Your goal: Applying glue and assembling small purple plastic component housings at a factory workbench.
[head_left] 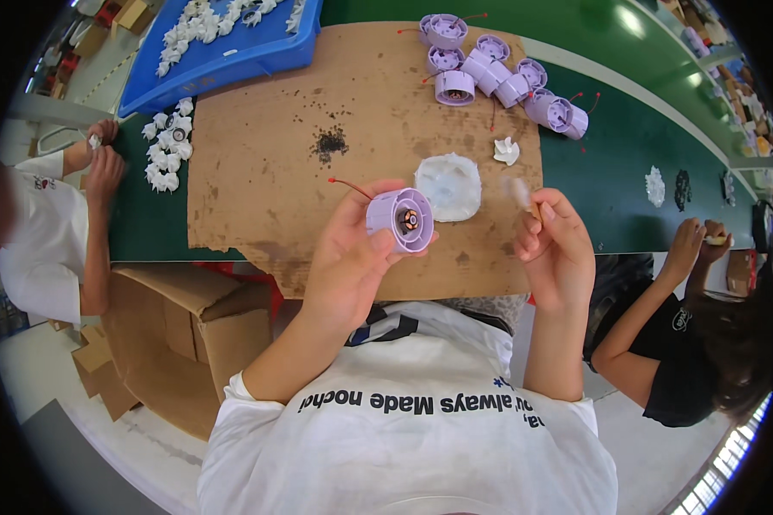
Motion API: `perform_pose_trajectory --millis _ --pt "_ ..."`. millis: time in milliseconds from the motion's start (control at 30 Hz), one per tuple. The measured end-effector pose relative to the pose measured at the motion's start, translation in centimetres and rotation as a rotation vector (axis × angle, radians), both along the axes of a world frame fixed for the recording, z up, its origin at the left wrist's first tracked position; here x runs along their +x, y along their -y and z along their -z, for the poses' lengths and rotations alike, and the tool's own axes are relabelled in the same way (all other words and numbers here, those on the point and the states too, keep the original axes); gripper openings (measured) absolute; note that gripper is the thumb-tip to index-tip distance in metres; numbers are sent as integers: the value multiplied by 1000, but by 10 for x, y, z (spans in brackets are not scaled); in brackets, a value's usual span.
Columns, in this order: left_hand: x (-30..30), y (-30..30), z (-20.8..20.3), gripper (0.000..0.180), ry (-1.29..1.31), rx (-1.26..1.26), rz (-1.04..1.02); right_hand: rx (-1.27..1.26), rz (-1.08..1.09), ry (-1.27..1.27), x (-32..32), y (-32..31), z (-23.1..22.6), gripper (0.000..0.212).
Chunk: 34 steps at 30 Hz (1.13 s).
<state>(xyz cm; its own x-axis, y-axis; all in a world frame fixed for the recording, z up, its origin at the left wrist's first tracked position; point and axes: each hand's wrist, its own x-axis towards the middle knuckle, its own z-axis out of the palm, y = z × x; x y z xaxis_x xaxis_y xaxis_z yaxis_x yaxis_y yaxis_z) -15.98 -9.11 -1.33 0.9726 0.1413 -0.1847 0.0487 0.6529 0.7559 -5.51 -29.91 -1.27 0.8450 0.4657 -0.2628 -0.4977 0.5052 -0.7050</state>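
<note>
My left hand (352, 257) is closed around a lilac, round plastic housing (386, 210). The housing's open face is turned up toward me and shows a dark and copper motor core (409, 220). A red wire (349, 184) sticks out from its far left side. In my right hand (558, 249), thumb and fingers pinch a short, thin stick with a whitish tip (520, 194); the tip is blurred, so its exact kind is unclear. Between the two hands, slightly farther away, lies a white shallow dish (468, 184) with a whitish, translucent substance in it. A white fan wheel (507, 151) rests beyond my right hand.
Cardboard (258, 172) covers the green table (610, 215). Small black bits (328, 144) lie on it. Several lilac housings (494, 73) stand far right. A blue bin (258, 58) and white fan wheels (170, 150) are at left. Co-workers sit on both sides; an open carton (172, 318) stands below left.
</note>
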Motion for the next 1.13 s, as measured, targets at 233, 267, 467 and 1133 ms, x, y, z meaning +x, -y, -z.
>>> perform_pose_trajectory --millis 233,267,467,1133 --pt "1 4 1 64 48 52 -34 224 -63 -232 -4 2 8 16" --pt "0 4 1 64 50 80 -41 233 -72 -234 -4 2 9 16" --pt "-2 0 7 58 21 93 -92 -116 33 -31 -3 3 23 14" --pt "-10 -8 20 53 -1 -17 -126 -495 190 180 -14 31 28 13"
